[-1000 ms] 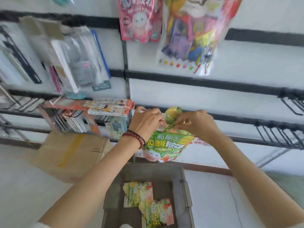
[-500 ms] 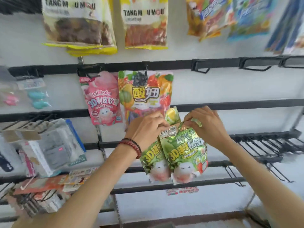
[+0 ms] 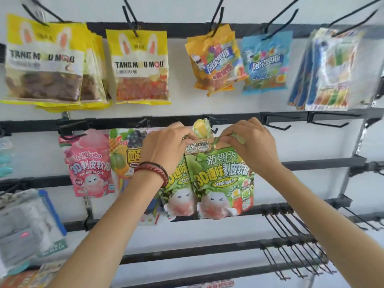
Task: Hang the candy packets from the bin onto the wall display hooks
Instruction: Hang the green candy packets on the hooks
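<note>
Green foil candy packets (image 3: pixel 220 183), long axis hanging downward, are pinched at their top corners by the left hand (image 3: pixel 166 146) and right hand (image 3: pixel 251 142), just below the black wire hook (image 3: pixel 214 124), between both hands.

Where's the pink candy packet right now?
The pink candy packet hangs from the middle rail at left of centre, beside the fruit-print packet and left of the left hand.
</note>
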The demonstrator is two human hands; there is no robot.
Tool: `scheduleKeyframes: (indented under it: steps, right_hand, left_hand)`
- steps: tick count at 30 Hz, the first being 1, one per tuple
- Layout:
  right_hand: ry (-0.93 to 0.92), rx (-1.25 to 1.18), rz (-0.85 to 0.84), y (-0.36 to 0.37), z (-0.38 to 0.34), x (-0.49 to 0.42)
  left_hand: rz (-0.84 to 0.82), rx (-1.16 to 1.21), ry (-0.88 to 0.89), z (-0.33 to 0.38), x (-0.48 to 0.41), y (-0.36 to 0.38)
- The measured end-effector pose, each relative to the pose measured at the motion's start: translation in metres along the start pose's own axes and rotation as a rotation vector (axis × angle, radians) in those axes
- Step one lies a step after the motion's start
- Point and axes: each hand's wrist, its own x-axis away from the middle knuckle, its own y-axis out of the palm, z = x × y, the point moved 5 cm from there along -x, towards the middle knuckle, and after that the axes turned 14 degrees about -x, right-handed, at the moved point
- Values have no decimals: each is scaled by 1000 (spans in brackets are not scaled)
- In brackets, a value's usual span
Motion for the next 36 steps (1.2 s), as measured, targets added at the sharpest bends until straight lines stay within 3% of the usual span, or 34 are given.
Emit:
scheduleKeyframes:
  steps: [4,17,24,36]
  right_hand:
    - [41,-64,62,-2,4,-11]
    - [79,-109,-40,9,8,-28]
    - [249,-217,-120,22,21,-27]
    - [254,29,-5,41,25,-33]
  left_hand:
    - [52,-38,-54,3,-10,-10]
    - [93,-54,-137,-5,-20,-9]
    - [51,-71,-103,-5,-24,9]
    - [-65,-11,-133,-34,1,28]
